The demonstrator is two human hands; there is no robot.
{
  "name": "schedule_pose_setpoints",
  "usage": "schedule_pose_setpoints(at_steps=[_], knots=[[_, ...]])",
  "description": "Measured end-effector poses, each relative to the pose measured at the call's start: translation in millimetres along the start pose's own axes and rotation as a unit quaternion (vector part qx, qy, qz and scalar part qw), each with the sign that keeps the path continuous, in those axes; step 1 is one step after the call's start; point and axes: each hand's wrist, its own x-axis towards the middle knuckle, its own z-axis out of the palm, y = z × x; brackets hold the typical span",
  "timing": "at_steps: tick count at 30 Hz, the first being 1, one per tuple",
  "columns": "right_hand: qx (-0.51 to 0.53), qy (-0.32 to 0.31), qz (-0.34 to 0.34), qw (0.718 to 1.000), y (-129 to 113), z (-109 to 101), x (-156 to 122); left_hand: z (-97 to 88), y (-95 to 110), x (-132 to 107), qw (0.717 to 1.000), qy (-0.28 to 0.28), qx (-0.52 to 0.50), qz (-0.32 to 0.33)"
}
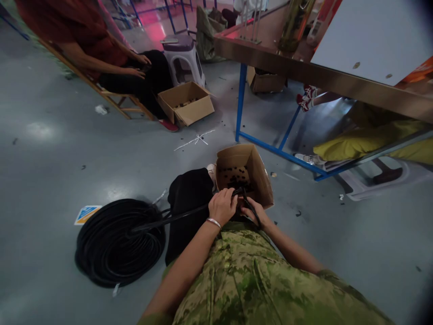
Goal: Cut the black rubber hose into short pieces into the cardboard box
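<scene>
The left hand (223, 205), a silvery bracelet (214, 222) at its wrist, has its fingers closed around a long black flexible tube (187, 212), near the tube's end. Just right of it, the right hand (254, 211) is clamped on a slim black tool (251, 207), whose exact kind is too small to tell; its tip meets the tube's end, or nearly so. Just behind both hands lies the person's green-and-brown camouflage garment (233, 271). Directly ahead of and below the hands, an open brown cardboard box (262, 174) stands on the grey floor, small black pieces (241, 170) scattered over its bottom. Left of the left hand is the person's black-trousered leg (189, 194), and the tube crosses it to a thick round coil of black tube (98, 257) lying on the floor farther left. Beyond the box, ahead of the left hand, lies a knotted white string (198, 139). Ahead and right of the right hand stands a brown-edged desk (287, 63) on blue metal legs. Farthest ahead-left, a red-shirted co-worker sits near a second open cardboard box (199, 107) and a white plastic stool with a purple-grey seat (182, 43).
</scene>
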Motion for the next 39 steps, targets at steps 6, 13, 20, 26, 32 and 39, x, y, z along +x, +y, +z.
schedule_pose_setpoints(at_steps=[6, 13, 20, 26, 32, 39], knots=[[-0.045, -0.011, -0.074, 0.996, -15, 2, 3, -0.8, -1, -4, 0.999, 0.041, -0.015, 0.007], [-0.059, -0.013, -0.091, 0.994, -23, 5, 8, -1.9, 1, -3, 0.998, 0.062, -0.01, 0.021], [-0.039, -0.015, -0.092, 0.995, -19, 10, 8, -2.4, 1, -4, 0.999, 0.041, 0.003, 0.03], [-0.039, -0.014, -0.082, 0.996, -17, 13, 9, -2.9, 1, -3, 0.999, 0.021, 0.011, 0.024], [-0.048, -0.011, -0.069, 0.996, -19, 17, 8, -1.7, 1, -3, 0.999, 0.019, 0.014, 0.022], [-0.029, -0.014, -0.06, 0.998, -21, 18, 7, -0.8, 0, -3, 0.999, 0.037, 0.016, 0.035]])
